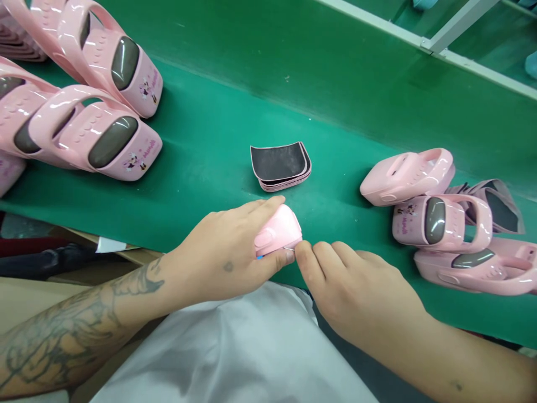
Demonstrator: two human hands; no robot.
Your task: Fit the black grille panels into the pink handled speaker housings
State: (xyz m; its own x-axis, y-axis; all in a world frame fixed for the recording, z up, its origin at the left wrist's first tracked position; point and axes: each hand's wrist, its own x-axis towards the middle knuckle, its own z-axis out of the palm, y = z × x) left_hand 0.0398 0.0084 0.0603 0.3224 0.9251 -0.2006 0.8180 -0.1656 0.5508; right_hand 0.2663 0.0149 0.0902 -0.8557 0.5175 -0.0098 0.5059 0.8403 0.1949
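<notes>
My left hand [235,249] is wrapped over a glossy pink plastic casing [279,229], gripping it just above my lap at the bench's near edge. Most of the casing is hidden under my palm, and a speck of blue shows below it. Close against its right end, my right hand [348,280] is closed in a pinch. A thin metallic sliver [288,248] runs from between my right fingertips to the casing's lower edge; its kind cannot be made out. Just beyond my hands lies a small stack of dark, pink-edged curved panels [280,163].
Several pink handled plastic units [113,143] with dark windows and cartoon prints crowd the left of the green bench [210,129]. Three similar units [440,221] sit at the right, before more dark panels [499,207]. A pale metal rail [390,31] crosses the back.
</notes>
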